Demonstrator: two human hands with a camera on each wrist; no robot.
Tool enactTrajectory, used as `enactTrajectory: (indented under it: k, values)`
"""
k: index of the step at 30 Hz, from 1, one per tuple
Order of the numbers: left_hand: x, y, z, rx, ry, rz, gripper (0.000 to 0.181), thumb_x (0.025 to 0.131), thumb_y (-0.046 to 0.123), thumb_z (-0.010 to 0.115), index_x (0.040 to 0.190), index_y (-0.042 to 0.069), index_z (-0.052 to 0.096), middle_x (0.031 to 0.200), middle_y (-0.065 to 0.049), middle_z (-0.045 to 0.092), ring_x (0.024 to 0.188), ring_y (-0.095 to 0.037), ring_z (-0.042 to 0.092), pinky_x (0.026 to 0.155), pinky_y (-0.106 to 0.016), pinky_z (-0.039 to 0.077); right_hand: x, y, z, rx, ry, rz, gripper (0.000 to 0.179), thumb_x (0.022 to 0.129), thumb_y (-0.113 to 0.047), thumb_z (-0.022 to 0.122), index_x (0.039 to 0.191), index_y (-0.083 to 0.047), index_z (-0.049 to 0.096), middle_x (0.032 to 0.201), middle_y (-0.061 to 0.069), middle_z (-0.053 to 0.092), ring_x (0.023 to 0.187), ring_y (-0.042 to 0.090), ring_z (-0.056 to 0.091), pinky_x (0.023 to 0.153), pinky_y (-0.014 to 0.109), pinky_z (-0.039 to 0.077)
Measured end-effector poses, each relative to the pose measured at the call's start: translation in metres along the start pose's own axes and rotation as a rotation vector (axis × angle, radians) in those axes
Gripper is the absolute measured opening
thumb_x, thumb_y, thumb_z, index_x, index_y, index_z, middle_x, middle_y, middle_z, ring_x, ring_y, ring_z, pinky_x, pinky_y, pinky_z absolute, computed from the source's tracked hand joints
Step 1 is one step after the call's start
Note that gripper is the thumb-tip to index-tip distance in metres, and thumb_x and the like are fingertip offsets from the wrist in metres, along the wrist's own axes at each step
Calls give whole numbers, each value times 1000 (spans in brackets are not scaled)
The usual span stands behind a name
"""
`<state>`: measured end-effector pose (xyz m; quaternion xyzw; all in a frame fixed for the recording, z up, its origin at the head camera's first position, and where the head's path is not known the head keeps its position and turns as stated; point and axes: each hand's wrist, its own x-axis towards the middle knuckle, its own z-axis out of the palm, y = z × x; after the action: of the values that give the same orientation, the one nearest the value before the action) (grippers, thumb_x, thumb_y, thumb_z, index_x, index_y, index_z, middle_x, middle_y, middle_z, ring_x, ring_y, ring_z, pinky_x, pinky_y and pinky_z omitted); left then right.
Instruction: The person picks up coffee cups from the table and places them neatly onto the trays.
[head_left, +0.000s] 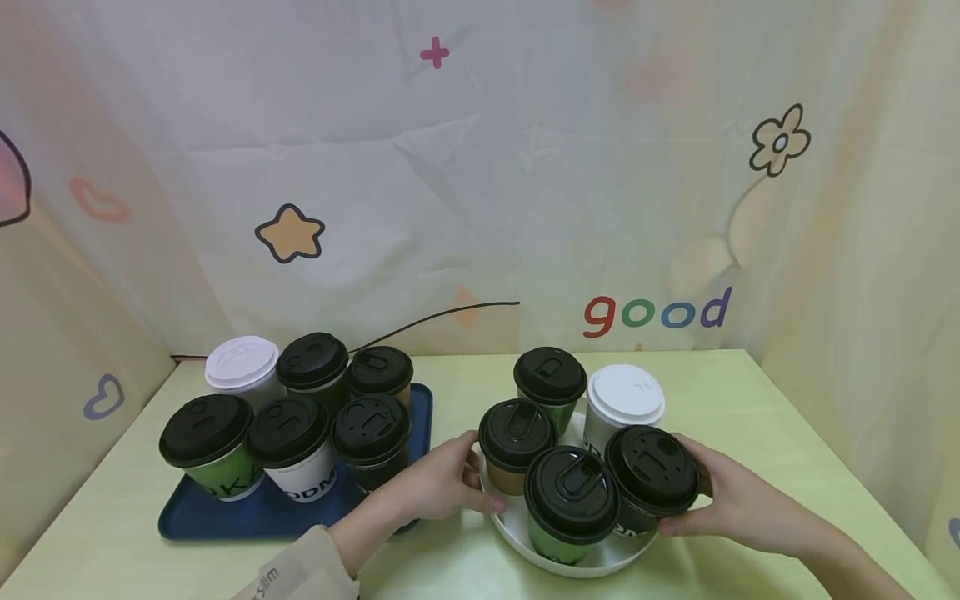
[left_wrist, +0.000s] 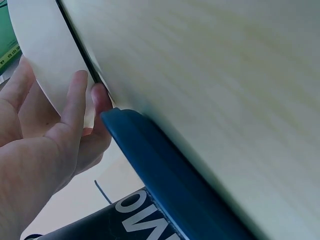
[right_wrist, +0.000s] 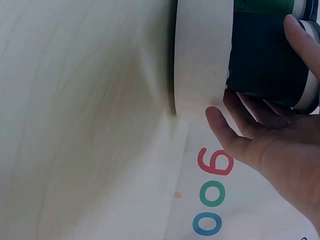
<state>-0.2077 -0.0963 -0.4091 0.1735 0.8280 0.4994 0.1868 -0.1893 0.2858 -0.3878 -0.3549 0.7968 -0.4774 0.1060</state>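
Note:
A round white tray (head_left: pixel 517 533) carries several lidded paper coffee cups: three or so green and brown ones with black lids, a white-lidded cup (head_left: pixel 626 396), and a black-lidded dark cup (head_left: pixel 652 471). My left hand (head_left: pixel 442 487) rests against the tray's left side, thumb at the rim, with an upper finger beside the brown cup (head_left: pixel 517 433). In the left wrist view, its fingertips (left_wrist: pixel 77 82) touch the tray's outer wall. My right hand (head_left: pixel 723 500) holds the dark cup from the right, thumb in front and fingers behind; the right wrist view shows that cup (right_wrist: pixel 267 57) above the tray wall (right_wrist: pixel 203 55).
To the left, a blue rectangular tray (head_left: pixel 225 525) bears several coffee cups, one with a white lid (head_left: pixel 242 363), the others black-lidded. Its right edge is close to my left hand. A printed cloth backdrop (head_left: pixel 465 192) stands behind the pale wooden table (head_left: pixel 720 387).

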Motion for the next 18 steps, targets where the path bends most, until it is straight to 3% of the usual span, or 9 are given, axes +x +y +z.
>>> enactTrajectory:
  k: [5, 12, 18]
  values:
    - [0, 0, 0, -1, -1, -1, 93, 79, 13, 92, 153, 3, 37, 99, -12, 55, 85, -21, 52, 70, -34, 44, -1, 1, 0, 0, -2, -2, 70, 84, -5, 85, 144, -9, 49, 127, 5, 66, 113, 19, 63, 98, 23, 44]
    - [-1, -1, -1, 19, -1, 5, 92, 80, 16, 91, 152, 0, 37, 101, -11, 56, 87, -21, 54, 72, -35, 45, -3, 3, -4, -75, 3, 44, 73, 82, -8, 87, 144, -11, 50, 132, 2, 63, 118, 11, 59, 95, 28, 50]
    - [-3, -1, -2, 56, 7, 22, 95, 81, 19, 91, 154, -1, 35, 101, -10, 57, 86, -20, 56, 73, -35, 48, -2, 4, -12, -116, 16, 89, 56, 87, -6, 82, 136, -6, 56, 124, 0, 65, 111, 8, 61, 89, 30, 54]
